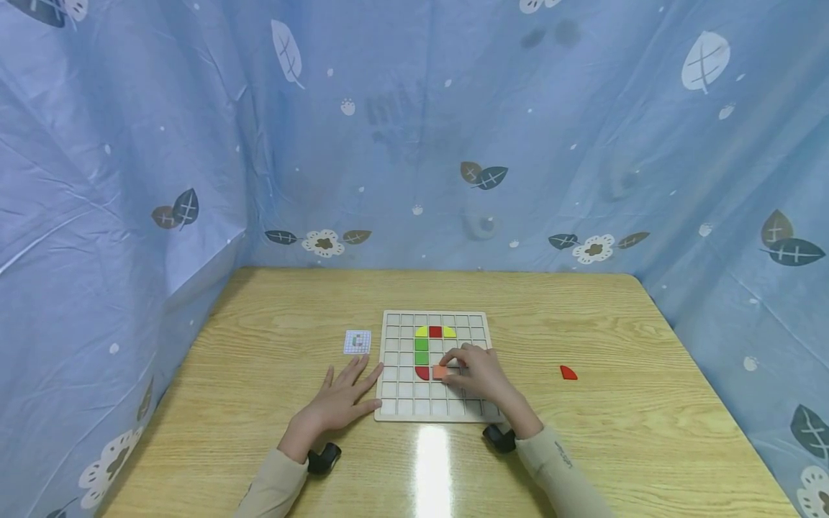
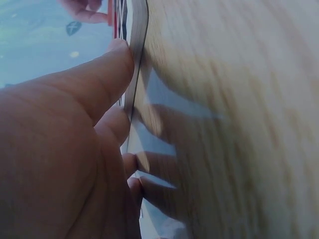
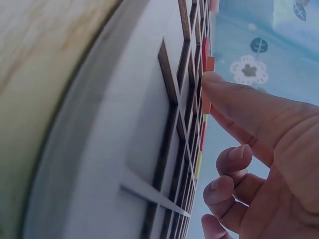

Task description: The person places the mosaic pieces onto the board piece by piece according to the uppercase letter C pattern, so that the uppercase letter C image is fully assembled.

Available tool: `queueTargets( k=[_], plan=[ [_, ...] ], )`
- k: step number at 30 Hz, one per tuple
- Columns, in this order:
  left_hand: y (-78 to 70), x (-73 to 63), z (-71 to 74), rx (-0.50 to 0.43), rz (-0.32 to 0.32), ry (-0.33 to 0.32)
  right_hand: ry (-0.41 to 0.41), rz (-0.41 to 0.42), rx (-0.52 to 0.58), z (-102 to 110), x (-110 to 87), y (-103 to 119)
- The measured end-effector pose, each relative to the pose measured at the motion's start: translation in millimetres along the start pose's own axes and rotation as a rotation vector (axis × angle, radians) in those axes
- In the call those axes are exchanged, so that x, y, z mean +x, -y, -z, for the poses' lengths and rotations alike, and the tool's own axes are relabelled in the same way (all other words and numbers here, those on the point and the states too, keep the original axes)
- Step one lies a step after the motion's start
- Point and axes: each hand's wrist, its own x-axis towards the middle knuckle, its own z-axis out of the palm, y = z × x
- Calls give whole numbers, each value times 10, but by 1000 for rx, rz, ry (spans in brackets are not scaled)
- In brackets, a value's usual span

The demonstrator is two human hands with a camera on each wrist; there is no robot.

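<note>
An orange square tile (image 1: 440, 372) is pinched between the thumb and a finger of my right hand (image 1: 476, 373), over the gridded board (image 1: 396, 409). In the right wrist view the orange tile (image 3: 208, 85) stands slightly proud of the grid, and the other fingers curl loosely. Left of it a red quarter-round tile (image 1: 422, 373) lies in a cell. Green square tiles (image 1: 422, 351) run up from there to yellow quarter-round pieces (image 1: 449, 332) either side of a red square (image 1: 435, 332). My left hand (image 1: 340, 404) rests with spread fingers at the board's left edge.
A small card (image 1: 358, 342) printed with a grid and coloured pattern lies left of the board. A loose red quarter-round piece (image 1: 568, 373) sits on the wooden table (image 1: 635, 432) to the right. Blue patterned cloth (image 1: 414, 144) hangs behind and at both sides.
</note>
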Motion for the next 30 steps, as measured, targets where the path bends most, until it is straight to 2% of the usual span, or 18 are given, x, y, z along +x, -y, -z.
queueTargets(
  k=[9, 17, 30],
  plan=[
    [10, 2, -7, -8, -1, 2, 34, -23, 16, -33, 35, -10],
    [14, 4, -12, -4, -3, 2, 29, -22, 22, -46, 24, -18],
    [-6, -7, 5, -1, 3, 5, 28, -74, 40, -2, -18, -48]
  ],
)
